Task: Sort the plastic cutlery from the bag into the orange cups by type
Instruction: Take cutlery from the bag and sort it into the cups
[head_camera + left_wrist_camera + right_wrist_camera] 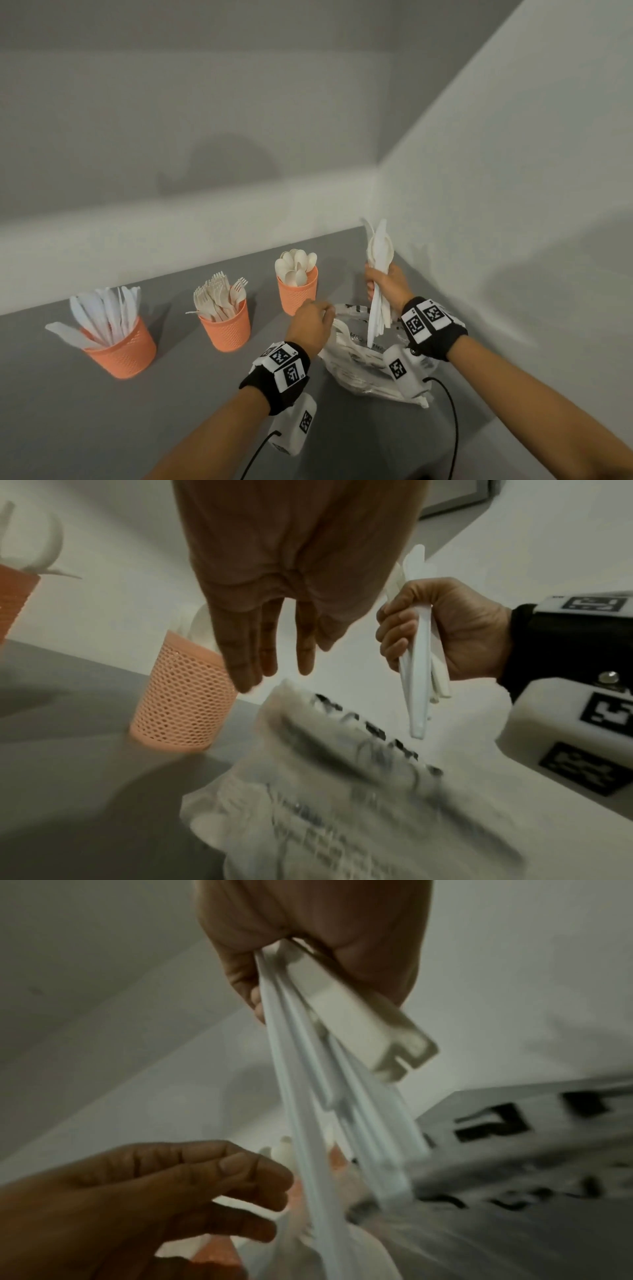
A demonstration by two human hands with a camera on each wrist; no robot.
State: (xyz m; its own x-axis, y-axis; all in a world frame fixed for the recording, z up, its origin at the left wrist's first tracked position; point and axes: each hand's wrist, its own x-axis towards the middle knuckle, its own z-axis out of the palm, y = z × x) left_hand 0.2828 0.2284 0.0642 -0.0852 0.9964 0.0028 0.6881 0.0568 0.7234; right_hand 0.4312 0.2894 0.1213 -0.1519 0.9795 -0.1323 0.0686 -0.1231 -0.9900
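Note:
Three orange mesh cups stand in a row on the grey table: knives (120,353) at the left, forks (226,329) in the middle, spoons (296,291) on the right. My right hand (383,284) grips a mixed bundle of white cutlery (378,260) upright, its handle ends hanging just above the crumpled printed plastic bag (356,359). The same bundle (308,1096) fans out below my right hand's fist. My left hand (313,322) hovers at the bag's mouth beside the spoon cup (181,702), fingers (267,653) relaxed and pointing down, holding nothing.
White walls meet in a corner (376,192) right behind the spoon cup and the bag. The table's right edge (479,428) runs close to the bag. Black cables (454,428) trail from the wrist cameras toward me.

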